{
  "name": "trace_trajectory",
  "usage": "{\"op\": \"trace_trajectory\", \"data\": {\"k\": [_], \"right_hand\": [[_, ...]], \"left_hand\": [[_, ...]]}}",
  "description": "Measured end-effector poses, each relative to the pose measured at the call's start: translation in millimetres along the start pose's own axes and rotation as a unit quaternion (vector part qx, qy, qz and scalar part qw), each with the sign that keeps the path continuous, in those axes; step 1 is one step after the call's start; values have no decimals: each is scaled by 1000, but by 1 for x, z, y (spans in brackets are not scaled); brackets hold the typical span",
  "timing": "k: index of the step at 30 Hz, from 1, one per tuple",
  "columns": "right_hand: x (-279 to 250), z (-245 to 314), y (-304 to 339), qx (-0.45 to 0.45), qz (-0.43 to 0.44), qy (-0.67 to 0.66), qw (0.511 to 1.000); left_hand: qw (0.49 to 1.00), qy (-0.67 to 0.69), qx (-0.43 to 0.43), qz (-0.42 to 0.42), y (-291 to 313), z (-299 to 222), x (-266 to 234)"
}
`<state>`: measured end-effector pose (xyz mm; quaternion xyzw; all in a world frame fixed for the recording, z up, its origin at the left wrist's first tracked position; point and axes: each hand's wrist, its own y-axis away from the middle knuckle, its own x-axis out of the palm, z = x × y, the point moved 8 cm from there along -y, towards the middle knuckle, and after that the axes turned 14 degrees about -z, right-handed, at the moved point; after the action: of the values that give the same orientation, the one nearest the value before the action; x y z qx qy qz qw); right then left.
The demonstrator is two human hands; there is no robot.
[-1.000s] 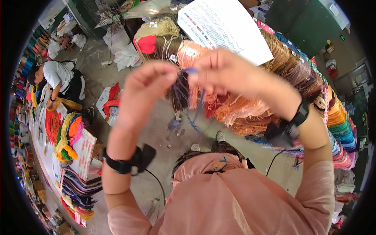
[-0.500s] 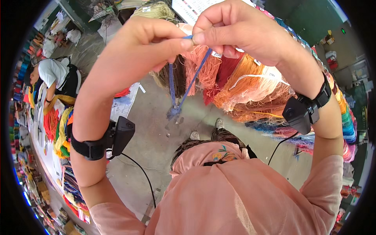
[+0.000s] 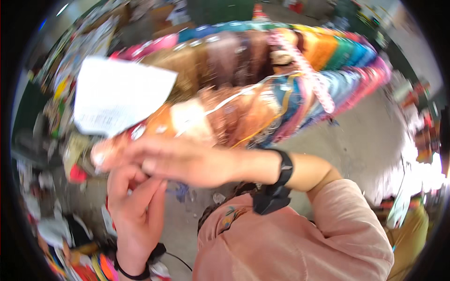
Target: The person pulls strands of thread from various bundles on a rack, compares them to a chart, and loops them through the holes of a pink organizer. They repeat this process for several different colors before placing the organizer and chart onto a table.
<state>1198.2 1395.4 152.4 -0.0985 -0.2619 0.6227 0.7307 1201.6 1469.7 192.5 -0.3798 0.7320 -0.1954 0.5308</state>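
The picture is smeared by motion. My right hand [image 3: 173, 161] reaches across the middle toward the left, fingers stretched out flat, a black band on its wrist. My left hand [image 3: 133, 206] rises from the lower left with its fingers curled up against the underside of the right hand. A scrap of blue thread [image 3: 180, 191] shows just below where the two hands meet; the blur hides which fingers hold it. Behind the hands hang many bundles of coloured yarn [image 3: 262, 98], brown, orange, blue and pink.
A white sheet of paper [image 3: 117, 96] hangs at the upper left among the yarn. Bare grey concrete floor [image 3: 365, 136] lies to the right. Piles of coloured goods [image 3: 89, 267] crowd the lower left. A person's pink-clad shoulders and dark-haired head [image 3: 290, 239] fill the bottom.
The view has swung sharply, so the yarn rack now arcs across the top. My hands have dropped and drawn together, the right one lying over the left. The hanging blue thread is mostly out of sight.
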Motion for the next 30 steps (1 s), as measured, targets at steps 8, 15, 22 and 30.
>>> {"op": "trace_trajectory", "data": {"k": [8,15,22,30], "right_hand": [[-107,73,74,-119,-231,280,924],[-208,143,127,-165,-243,497,817],[-348,144,127,44,-241,493,835],[-402,113,114,15,-179,530,829]], "left_hand": [[975,195,-106,-23,-38,-33,94],[952,297,-76,-21,-69,-99,207],[767,466,-403,176,-74,-119,335],[696,463,-523,166,-79,-104,397]]}}
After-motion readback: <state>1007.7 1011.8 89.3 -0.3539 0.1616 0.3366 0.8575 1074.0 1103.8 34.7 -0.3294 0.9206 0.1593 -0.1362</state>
